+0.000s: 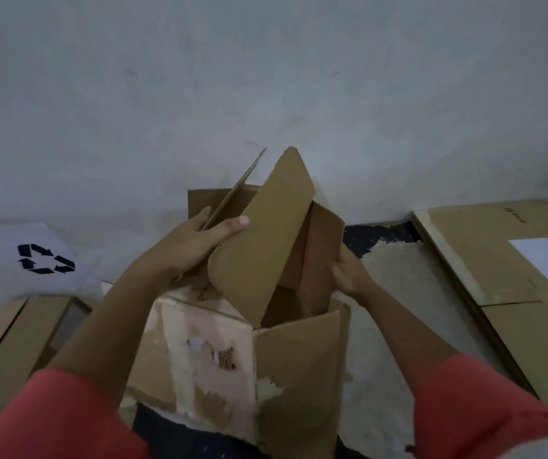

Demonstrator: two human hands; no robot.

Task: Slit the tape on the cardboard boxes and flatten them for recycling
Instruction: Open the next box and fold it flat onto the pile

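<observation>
A worn brown cardboard box (295, 369) stands open in front of me, its near faces torn and peeled pale. My left hand (193, 246) grips the raised left flaps, thumb on a large upright flap (266, 236) and fingers behind a thinner one. My right hand (348, 273) holds the box's right flap (324, 246) at its edge, fingers curled over the rim. The inside of the box is dark. No knife or tape is visible.
Flat cardboard boxes with white labels (511, 270) lie on the floor at the right. Another brown box (14, 346) sits at the left, below a white sheet with a black recycling sign (45, 258). A grey wall stands close behind.
</observation>
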